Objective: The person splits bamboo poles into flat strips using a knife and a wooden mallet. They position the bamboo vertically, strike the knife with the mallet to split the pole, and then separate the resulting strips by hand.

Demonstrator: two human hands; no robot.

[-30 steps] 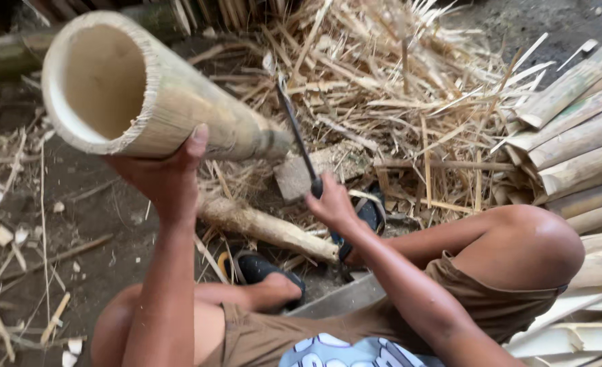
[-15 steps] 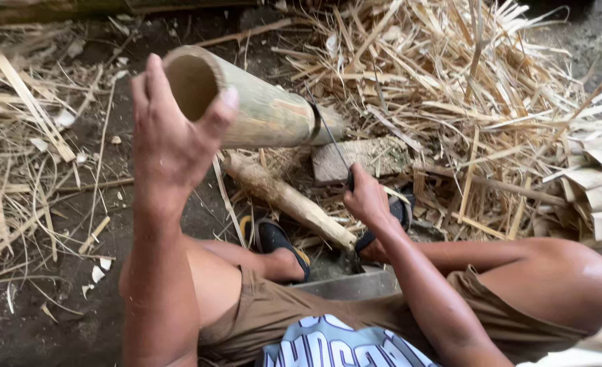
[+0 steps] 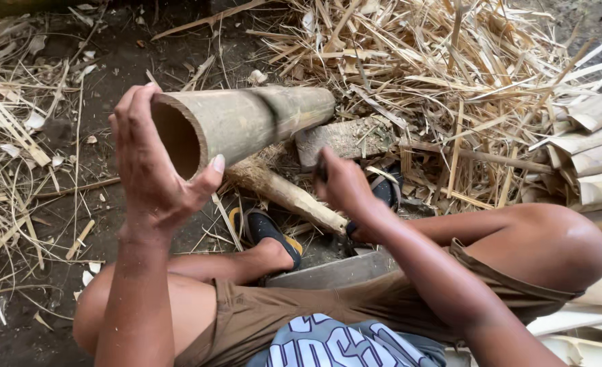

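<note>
The left hand has its grip clenched on the open end of a hollow bamboo tube: the fingers curl over the far side of the rim and the thumb presses its near edge, so the dark mouth of the tube faces the camera between them. Nothing can be seen inside the hollow; it reads only as a shadowed bore. From that grip the tube runs away and to the right, tilted slightly downward, past a ringed node, and its far end rests against a flat chunk of wood on the ground.

The right hand sits just right of and below the left grip, under the middle of the tube. Its fingers are clenched around a dark handle that barely shows above the fist; what tool it belongs to cannot be told, since the blade is hidden.

Directly beneath both grips lies a rough wooden log, slanting from under the tube toward the right wrist. Nearer the body than the log are two feet in dark sandals, with bare knees and brown shorts closer still. Beyond the right grip spreads a heap of bamboo shavings, and to its far right a stack of split bamboo slats lies on the dirt floor.
</note>
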